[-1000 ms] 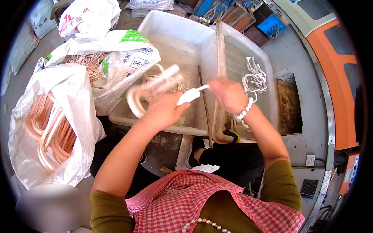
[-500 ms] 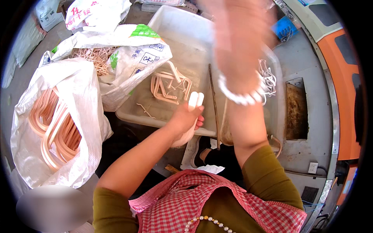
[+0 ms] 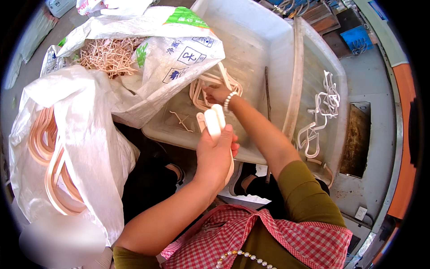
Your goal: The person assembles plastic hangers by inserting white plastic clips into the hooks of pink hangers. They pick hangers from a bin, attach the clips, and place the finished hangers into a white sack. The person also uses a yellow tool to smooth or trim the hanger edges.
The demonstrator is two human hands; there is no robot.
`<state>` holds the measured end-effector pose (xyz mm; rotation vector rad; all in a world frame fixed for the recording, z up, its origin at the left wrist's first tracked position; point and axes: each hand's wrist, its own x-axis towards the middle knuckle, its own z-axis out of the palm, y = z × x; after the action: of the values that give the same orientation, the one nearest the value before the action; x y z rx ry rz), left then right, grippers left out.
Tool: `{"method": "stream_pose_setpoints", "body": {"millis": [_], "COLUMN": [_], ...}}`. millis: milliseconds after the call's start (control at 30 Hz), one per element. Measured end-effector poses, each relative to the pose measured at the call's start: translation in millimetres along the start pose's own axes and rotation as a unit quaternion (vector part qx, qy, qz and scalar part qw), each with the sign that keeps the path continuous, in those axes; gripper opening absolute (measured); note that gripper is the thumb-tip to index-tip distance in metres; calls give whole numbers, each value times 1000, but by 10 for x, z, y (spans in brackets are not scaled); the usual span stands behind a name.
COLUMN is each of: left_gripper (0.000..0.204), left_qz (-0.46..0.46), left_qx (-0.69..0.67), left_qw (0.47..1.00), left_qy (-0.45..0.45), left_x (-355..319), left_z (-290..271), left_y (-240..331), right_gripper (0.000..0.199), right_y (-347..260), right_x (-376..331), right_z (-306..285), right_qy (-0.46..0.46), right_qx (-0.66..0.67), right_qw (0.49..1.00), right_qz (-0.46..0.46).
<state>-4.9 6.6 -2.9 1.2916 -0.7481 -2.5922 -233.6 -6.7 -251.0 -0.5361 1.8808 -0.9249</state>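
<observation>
The left grip (image 3: 216,154) is closed around pale pieces (image 3: 215,121), their rounded ends sticking up above the thumb, by the tub's near rim. The right grip (image 3: 218,95) is down in the tub (image 3: 251,42), at the pale frames (image 3: 194,96); whether it holds one, the view cannot tell. A stick (image 3: 268,101) is right of the frames. White strips (image 3: 326,99) lie in the second tub (image 3: 295,85). At left, a bag (image 3: 96,148) contains curved bars (image 3: 54,179).

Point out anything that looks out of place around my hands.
One thin, branching pale piece lies alone in the left tub, apart from the pale frames by the right hand, so it looks stray.
</observation>
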Motion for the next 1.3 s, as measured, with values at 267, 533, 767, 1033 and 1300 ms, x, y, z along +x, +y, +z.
{"method": "stream_pose_setpoints", "body": {"millis": [267,533,767,1033,1300], "left_gripper": [17,16,15,16,28], "left_qz": [59,91,78,97,171], "left_qx": [-72,-72,-30,87,251], "left_qw": [995,993,996,988,948], "left_qy": [25,9,-30,-79,-96], "left_x": [67,91,-17,-89,13], "left_z": [2,-26,11,-34,-80], "left_y": [188,237,325,479,605], "right_gripper": [83,42,22,14,19], "right_y": [-108,-229,-387,-872,-1658], "right_x": [459,-595,-2021,-3018,-3800], "right_z": [224,-48,-818,-1113,-1349], "right_qy": [273,196,33,20,-2], "right_qx": [681,759,514,108,-348], "right_qw": [668,620,857,992,925], "right_qz": [123,-29,-31,-56,-152]}}
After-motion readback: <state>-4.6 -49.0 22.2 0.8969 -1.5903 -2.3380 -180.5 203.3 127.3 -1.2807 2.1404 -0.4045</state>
